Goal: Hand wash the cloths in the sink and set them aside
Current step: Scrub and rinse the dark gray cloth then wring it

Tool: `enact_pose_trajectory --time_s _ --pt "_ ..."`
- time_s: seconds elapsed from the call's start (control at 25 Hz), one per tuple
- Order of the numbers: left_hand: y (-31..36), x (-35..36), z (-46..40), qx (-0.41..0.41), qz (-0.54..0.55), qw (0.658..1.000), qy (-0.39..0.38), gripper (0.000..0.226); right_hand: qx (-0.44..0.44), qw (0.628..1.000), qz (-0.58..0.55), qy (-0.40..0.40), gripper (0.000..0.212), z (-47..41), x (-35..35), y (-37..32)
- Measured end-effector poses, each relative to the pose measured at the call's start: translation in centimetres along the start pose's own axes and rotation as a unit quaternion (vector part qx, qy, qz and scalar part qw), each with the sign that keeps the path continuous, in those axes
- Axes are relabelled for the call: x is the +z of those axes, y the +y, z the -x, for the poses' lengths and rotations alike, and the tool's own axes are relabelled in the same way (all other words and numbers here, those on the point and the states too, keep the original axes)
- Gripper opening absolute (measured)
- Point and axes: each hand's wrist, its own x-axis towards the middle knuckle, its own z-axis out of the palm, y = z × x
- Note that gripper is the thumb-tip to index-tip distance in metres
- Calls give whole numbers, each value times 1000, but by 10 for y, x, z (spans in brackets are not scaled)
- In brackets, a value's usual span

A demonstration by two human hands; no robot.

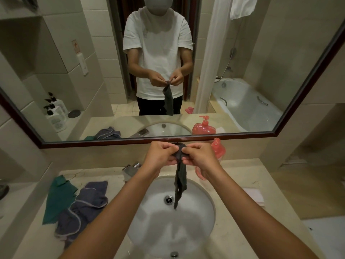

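Held up over the sink [201, 186], above the drain [169, 199] and toward the back rim: a dark sock [180, 184], hanging limp, toe end dangling free of the bowl. Left hand [158, 156] and right hand [198, 156] close together, each pinching the sock's top edge between thumb and curled fingers, knuckles nearly touching. Probably rubbing or opening the cuff, judging by the bunched fabric between the thumbs. To do it well: keep the pinch close, rub a little cloth at a time, stay over the bowl so drips fall in, work down the length rather than on one spot. No running water visible at the tap [130, 168]. On the counter's left side, lying apart from the sink: a green cloth [59, 199] and a blue cloth [82, 208], overlapping. Soap bottle [217, 150] at the back edge, behind the right hand.
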Motion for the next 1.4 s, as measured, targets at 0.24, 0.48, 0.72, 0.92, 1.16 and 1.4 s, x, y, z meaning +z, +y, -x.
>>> enact_pose_trajectory --time_s 0.24,0.48,0.72,0.92,1.16,1.4 --pt "-1 3 0 12 2 1000 -5 21 10 1000 -26 -11 23 0 5 -2" --pt "-1 -1 -3 45 -66 997 -9 8 58 995 -53 -69 35 -4 -7 -2" --pt "16 -22 -13 56 -13 989 -138 19 -55 995 55 -69 28 -9 -17 -3" --pt "27 -27 -18 101 -1 986 -133 25 -12 977 -91 -192 34 -4 -9 -3" --pt "21 -42 -27 113 64 989 -69 22 -65 983 -113 -131 14 -9 -11 -15" --pt "15 -30 -27 110 144 983 -35 26 -62 987 -108 -103 16 -10 -6 -25"
